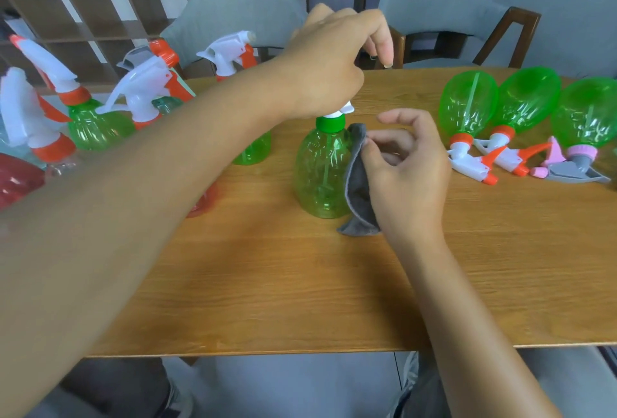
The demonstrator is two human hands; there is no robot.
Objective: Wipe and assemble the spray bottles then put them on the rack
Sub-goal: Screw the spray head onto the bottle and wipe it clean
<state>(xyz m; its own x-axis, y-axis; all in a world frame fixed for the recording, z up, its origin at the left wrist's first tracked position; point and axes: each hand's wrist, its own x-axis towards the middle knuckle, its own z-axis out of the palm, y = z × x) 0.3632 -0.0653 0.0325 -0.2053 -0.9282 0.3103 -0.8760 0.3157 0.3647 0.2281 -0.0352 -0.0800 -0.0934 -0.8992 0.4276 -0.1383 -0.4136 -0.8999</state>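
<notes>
A green spray bottle [320, 170] with a green collar stands upright in the middle of the wooden table [267, 277]. My left hand [330, 63] grips its white spray head from above, hiding most of it. My right hand [407, 177] holds a grey cloth [357, 190] against the bottle's right side, pinching the cloth's upper edge. Three green bottles [467, 107] lie on their sides at the right, two with orange-and-white heads and one with a pink-and-grey head.
Several upright bottles with white-and-orange spray heads [140, 93] crowd the table's left side, with a red bottle [16, 180] at the far left. Two grey chairs [233, 0] stand behind the table. A dark wooden rack of shelves [83, 10] lines the back wall.
</notes>
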